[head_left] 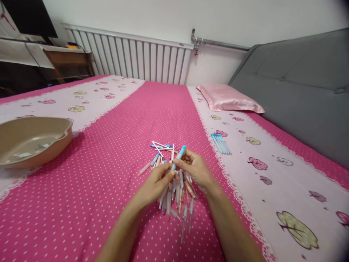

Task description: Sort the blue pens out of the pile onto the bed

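Observation:
Over a pink dotted bedspread (114, 153), my left hand (156, 182) and my right hand (195, 169) meet on one pen with a light blue cap (178, 156). The left fingers pinch its lower barrel and the right fingers hold its upper part near the cap. Under and around the hands lies a loose pile of pens and clear pen barrels (174, 196), some with blue caps, some pinkish. A few more pens (160, 147) lie just beyond the hands.
A small neat row of blue pens (221, 143) lies to the right on the pale flowered strip. A beige basin (32, 140) sits at the left. A pink pillow (229, 98), grey headboard (300, 87) and radiator (131, 58) stand beyond.

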The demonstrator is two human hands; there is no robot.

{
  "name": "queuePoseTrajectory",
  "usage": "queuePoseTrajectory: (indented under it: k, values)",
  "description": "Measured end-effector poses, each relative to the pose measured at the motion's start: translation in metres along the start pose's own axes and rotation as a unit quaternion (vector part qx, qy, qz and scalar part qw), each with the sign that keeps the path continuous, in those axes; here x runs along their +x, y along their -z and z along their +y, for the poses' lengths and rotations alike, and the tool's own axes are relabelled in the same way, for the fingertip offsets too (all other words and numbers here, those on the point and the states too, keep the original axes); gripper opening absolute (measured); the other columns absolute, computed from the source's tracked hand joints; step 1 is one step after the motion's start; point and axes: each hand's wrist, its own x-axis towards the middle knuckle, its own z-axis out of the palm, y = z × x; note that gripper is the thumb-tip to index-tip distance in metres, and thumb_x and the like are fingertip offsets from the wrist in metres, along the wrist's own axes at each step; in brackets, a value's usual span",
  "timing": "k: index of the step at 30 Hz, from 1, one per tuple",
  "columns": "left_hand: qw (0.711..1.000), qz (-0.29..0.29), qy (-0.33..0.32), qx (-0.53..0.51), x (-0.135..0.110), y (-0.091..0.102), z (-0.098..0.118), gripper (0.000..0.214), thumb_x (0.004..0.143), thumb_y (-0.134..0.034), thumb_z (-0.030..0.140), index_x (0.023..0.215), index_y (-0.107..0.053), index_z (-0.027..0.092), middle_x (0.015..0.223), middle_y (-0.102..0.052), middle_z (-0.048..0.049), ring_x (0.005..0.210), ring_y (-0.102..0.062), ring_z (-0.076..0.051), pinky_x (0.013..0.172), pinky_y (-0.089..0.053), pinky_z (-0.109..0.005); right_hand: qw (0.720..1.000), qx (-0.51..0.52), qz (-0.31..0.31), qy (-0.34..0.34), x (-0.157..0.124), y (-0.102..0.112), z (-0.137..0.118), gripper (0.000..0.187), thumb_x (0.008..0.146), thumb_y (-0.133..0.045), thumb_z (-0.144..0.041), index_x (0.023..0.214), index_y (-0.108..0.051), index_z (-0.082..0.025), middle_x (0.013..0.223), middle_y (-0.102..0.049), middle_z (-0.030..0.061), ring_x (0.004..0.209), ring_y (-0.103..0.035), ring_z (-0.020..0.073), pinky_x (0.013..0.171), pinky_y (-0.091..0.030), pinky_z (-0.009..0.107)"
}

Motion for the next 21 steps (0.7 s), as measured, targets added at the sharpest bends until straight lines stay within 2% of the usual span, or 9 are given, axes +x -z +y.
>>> queuePoseTrajectory:
  k: [4, 7, 9, 14, 18, 21]
  values:
    - [1.000, -0.005, 0.000, -0.015, -0.001, 0.000, 0.000, 0.030, 0.084, -0.048, 0.042, 0.081, -0.056, 0.013, 0.077, -0.056, -0.0043, 0.066, -0.052, -0.014, 0.060, -0.041, -0.026, 0.999, 0.035, -0.006, -0.016, -0.001, 0.000, -0.004, 0.027, 0.070, -0.072, -0.036, 0.086, -0.059, -0.019, 0.081, -0.062, 0.0004, 0.069, -0.058, 0.0116, 0.064, -0.047, 0.024]
    - [0.999, -0.013, 0.005, -0.046, -0.002, 0.000, 0.003, 0.031, 0.083, -0.049, 0.042, 0.083, -0.060, 0.013, 0.078, -0.057, -0.0043, 0.068, -0.053, -0.014, 0.062, -0.043, -0.027, 0.994, 0.089, -0.042, -0.037, -0.003, 0.001, -0.010, 0.034, 0.072, -0.069, -0.033, 0.101, -0.057, -0.022, 0.101, -0.063, 0.0046, 0.072, -0.061, 0.0129, 0.062, -0.050, 0.026]
    - [0.998, -0.018, 0.003, -0.068, -0.003, 0.000, 0.007, 0.030, 0.084, -0.049, 0.041, 0.084, -0.061, 0.013, 0.077, -0.058, -0.0042, 0.069, -0.054, -0.015, 0.064, -0.044, -0.027, 0.990, 0.120, -0.065, -0.046, -0.004, 0.002, -0.012, 0.039, 0.074, -0.068, -0.030, 0.109, -0.054, -0.023, 0.105, -0.063, 0.0064, 0.070, -0.061, 0.0132, 0.059, -0.051, 0.027]
    - [0.996, -0.023, 0.001, -0.092, -0.003, 0.000, 0.013, 0.026, 0.084, -0.050, 0.036, 0.084, -0.063, 0.013, 0.080, -0.062, -0.0059, 0.073, -0.057, -0.016, 0.069, -0.046, -0.028, 0.986, 0.139, -0.080, -0.052, -0.004, 0.002, -0.012, 0.039, 0.074, -0.068, -0.025, 0.111, -0.054, -0.021, 0.095, -0.067, 0.0055, 0.065, -0.061, 0.0126, 0.057, -0.052, 0.026]
    - [0.996, -0.023, 0.004, -0.089, -0.003, 0.000, 0.011, 0.026, 0.084, -0.050, 0.035, 0.088, -0.063, 0.012, 0.083, -0.063, -0.0072, 0.074, -0.057, -0.016, 0.070, -0.046, -0.030, 0.986, 0.141, -0.061, -0.064, -0.004, 0.001, -0.011, 0.039, 0.071, -0.071, -0.023, 0.107, -0.056, -0.019, 0.087, -0.068, 0.0046, 0.066, -0.062, 0.0132, 0.056, -0.051, 0.024]
    - [0.996, -0.027, 0.007, -0.088, -0.003, 0.000, 0.008, 0.029, 0.084, -0.050, 0.037, 0.094, -0.062, 0.013, 0.086, -0.063, -0.0079, 0.075, -0.057, -0.016, 0.071, -0.046, -0.030, 0.987, 0.137, -0.046, -0.063, -0.004, 0.001, -0.011, 0.039, 0.069, -0.073, -0.025, 0.103, -0.056, -0.018, 0.081, -0.067, 0.0029, 0.060, -0.060, 0.0120, 0.055, -0.051, 0.025]
